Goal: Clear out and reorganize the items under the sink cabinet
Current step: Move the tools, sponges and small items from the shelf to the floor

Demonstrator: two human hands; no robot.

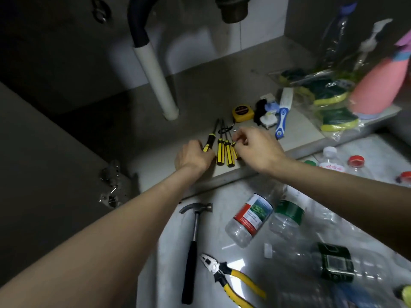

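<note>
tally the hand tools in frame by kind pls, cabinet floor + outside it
Screwdrivers: 4, yellow-and-black, side by side on the cabinet floor between the left hand and right hand
Tape measure: 1
Hammer: 1
Pliers: 1
Total: 7

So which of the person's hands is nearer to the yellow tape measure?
The right hand. It is just in front of the yellow tape measure, fingers at the rightmost screwdriver. The left hand is farther left, on the leftmost screwdriver.
</note>
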